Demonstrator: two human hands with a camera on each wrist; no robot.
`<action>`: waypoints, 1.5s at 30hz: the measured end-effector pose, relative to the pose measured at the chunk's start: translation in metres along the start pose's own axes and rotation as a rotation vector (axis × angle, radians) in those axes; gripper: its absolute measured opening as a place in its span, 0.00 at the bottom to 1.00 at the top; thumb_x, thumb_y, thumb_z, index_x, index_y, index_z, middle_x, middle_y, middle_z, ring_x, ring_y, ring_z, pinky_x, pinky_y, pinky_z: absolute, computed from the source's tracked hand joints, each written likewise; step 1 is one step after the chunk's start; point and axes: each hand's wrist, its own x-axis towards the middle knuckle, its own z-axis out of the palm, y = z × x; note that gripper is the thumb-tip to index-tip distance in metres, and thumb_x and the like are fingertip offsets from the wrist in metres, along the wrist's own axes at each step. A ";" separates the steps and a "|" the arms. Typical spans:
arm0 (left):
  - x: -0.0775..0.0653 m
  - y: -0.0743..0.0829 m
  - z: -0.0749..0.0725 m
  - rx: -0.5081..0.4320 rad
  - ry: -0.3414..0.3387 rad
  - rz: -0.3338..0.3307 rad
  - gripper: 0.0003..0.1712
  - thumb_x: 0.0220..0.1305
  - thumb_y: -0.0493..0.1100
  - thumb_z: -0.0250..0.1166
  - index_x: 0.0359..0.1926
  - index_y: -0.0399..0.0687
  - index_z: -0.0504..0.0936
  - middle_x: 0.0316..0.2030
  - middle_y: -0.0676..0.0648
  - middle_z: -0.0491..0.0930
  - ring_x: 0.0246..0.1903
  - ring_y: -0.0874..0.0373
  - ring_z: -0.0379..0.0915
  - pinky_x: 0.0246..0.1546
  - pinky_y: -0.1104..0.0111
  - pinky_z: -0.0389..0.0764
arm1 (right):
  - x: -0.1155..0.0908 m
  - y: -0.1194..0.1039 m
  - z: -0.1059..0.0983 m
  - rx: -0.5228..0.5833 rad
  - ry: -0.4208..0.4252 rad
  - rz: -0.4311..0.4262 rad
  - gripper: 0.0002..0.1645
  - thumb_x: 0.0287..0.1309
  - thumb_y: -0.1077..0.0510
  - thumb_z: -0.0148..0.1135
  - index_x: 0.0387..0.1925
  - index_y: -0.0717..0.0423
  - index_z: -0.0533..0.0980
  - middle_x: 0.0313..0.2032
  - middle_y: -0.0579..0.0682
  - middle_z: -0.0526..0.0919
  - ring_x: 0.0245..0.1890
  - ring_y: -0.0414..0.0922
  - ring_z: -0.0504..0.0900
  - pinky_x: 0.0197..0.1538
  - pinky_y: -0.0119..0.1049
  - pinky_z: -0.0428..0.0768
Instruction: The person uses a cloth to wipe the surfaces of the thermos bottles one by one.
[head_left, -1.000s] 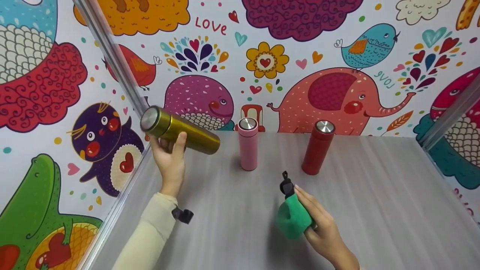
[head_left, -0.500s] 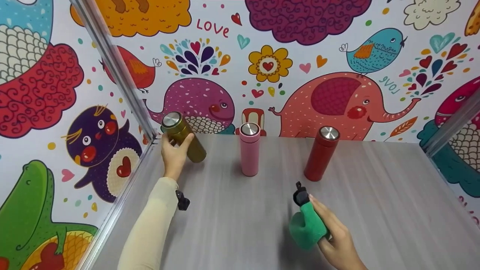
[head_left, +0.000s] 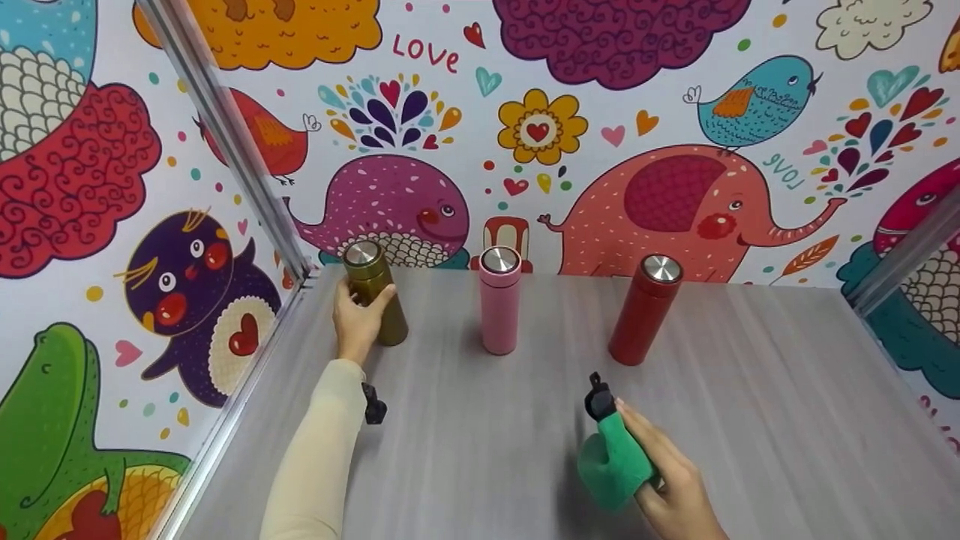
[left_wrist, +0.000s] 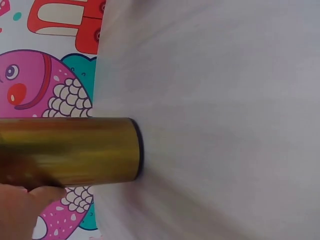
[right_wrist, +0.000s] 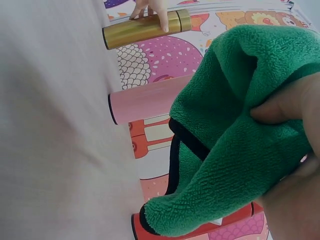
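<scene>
In the head view my left hand (head_left: 357, 321) grips the gold thermos flask (head_left: 391, 319) near its upper part. The flask is upright, steel lid up, its base at the table; the left wrist view shows the flask (left_wrist: 75, 150) with its black-rimmed base. My right hand (head_left: 679, 480) holds a bunched green cloth (head_left: 616, 465) above the front of the table. A black piece (head_left: 599, 401) shows at the cloth's far end, its kind unclear. The right wrist view shows the cloth's (right_wrist: 240, 150) plush surface and black edging, with the thumb pressed into it.
A pink flask (head_left: 499, 311) stands upright right of the gold one. Further right stands a red flask (head_left: 643, 315). Printed cartoon walls border the grey table (head_left: 465, 465) at back and sides, with a metal strip (head_left: 217, 427) along the left edge.
The gold flask was tilted in the air; my left hand has lowered it and turned it upright at the table. My right hand with the cloth has shifted slightly right and nearer.
</scene>
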 end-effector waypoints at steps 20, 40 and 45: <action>-0.104 0.026 -0.052 -0.117 -0.040 0.030 0.52 0.60 0.51 0.75 0.76 0.42 0.55 0.71 0.37 0.61 0.70 0.45 0.57 0.70 0.52 0.60 | -0.005 -0.004 -0.009 -0.022 0.085 -0.081 0.59 0.28 0.93 0.58 0.70 0.63 0.67 0.66 0.63 0.71 0.67 0.41 0.68 0.65 0.26 0.66; -0.235 0.032 -0.055 -0.070 -0.224 0.078 0.51 0.57 0.51 0.76 0.74 0.41 0.60 0.71 0.42 0.63 0.70 0.47 0.58 0.69 0.55 0.60 | -0.010 -0.005 -0.013 -0.003 0.048 -0.064 0.60 0.29 0.93 0.56 0.71 0.63 0.66 0.67 0.62 0.70 0.68 0.40 0.68 0.66 0.26 0.65; -0.201 0.065 -0.027 -0.110 -0.257 0.243 0.49 0.57 0.49 0.77 0.74 0.41 0.62 0.70 0.42 0.64 0.70 0.50 0.60 0.69 0.60 0.62 | -0.010 -0.003 -0.018 -0.017 0.084 -0.115 0.61 0.25 0.94 0.53 0.70 0.64 0.67 0.66 0.63 0.71 0.68 0.41 0.68 0.65 0.26 0.67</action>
